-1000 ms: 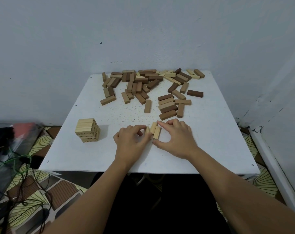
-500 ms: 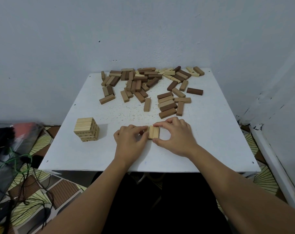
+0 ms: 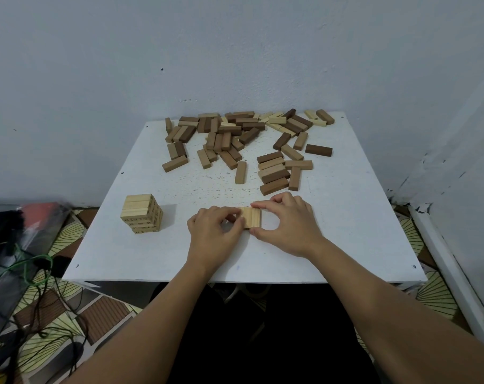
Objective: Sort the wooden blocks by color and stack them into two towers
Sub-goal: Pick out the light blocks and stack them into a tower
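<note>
With our left hand (image 3: 213, 234) and right hand (image 3: 287, 225) pinching the pale blocks (image 3: 252, 217), we square them flush before lifting them to the tower (image 3: 142, 213).

pale block row (image 3: 251, 217) flat, light tower (image 3: 142, 213) left, mixed pile (image 3: 243, 139) behind

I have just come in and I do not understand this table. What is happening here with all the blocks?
A person is sorting wooden blocks by color. Both hands, the left hand and the right hand, pinch a small row of light blocks lying flat on the white table, squaring them side by side. A short light tower already stands to the left. A mixed pile of loose blocks, light and dark, waits at the far side. No dark tower is visible yet.
</note>
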A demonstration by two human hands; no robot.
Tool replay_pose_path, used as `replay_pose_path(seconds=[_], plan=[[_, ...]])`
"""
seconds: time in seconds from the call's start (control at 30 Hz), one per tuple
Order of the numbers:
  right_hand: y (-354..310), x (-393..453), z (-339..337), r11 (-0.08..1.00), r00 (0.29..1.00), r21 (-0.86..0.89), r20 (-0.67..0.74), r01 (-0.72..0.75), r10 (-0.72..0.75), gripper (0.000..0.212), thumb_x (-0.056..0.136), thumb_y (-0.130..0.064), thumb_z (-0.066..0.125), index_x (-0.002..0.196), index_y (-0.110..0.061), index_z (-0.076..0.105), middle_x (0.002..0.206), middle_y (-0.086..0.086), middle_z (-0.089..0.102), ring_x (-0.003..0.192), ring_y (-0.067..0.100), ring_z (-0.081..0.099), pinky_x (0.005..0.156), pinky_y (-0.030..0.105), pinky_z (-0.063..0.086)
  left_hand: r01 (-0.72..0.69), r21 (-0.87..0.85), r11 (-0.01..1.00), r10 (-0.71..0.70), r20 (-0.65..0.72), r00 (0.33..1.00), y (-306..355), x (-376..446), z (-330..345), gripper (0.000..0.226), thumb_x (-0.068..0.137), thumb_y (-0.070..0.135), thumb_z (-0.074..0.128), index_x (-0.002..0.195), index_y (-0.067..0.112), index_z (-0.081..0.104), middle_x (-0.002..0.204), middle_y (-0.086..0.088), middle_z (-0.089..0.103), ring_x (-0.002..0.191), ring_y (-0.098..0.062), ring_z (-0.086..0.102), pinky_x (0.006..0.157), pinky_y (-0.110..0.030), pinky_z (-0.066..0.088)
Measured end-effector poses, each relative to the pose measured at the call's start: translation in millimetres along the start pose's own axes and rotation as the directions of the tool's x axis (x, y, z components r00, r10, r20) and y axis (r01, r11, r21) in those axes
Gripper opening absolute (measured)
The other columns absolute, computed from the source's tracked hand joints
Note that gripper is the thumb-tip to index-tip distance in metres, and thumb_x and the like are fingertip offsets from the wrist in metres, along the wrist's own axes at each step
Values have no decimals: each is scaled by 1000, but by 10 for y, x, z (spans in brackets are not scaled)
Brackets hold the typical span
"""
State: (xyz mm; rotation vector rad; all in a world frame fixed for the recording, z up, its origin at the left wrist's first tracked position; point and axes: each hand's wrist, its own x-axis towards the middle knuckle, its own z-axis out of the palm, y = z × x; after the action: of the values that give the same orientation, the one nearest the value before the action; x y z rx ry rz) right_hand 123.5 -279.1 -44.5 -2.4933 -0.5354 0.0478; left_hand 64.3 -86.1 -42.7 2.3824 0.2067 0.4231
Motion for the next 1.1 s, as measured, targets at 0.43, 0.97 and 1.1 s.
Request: replay_pose_path(seconds=[0.43, 0.97, 1.1], plan=[[-14, 14, -52, 1000, 999, -10, 43, -26, 26, 68, 82, -74, 65, 144, -50, 49, 133, -13, 42, 134, 14, 35, 114, 33, 20, 141, -180, 974, -71, 345, 936, 18, 165, -311, 83, 80, 42, 88, 150, 42, 44, 114, 9, 56, 108, -6, 53, 92, -23, 43], [-5, 34, -70, 999, 997, 23, 67, -27, 25, 61, 79, -74, 69, 136, -56, 56, 121, -17, 39, 130, 11, 35, 111, 32, 20, 150, -29, 988, -109, 554, 825, -2, 545, -397, 53, 63, 45, 98, 111, 46, 74, 94, 7, 50, 88, -16, 50, 82, -34, 42], [-13, 38, -71, 999, 997, 29, 70, -30, 28, 60, 78, -73, 70, 134, -57, 56, 121, -16, 39, 128, 11, 36, 112, 34, 20, 102, 44, 994, -109, 555, 825, 47, 523, -391, 50, 68, 54, 93, 111, 56, 70, 102, 10, 52, 98, -13, 51, 99, -47, 45]])
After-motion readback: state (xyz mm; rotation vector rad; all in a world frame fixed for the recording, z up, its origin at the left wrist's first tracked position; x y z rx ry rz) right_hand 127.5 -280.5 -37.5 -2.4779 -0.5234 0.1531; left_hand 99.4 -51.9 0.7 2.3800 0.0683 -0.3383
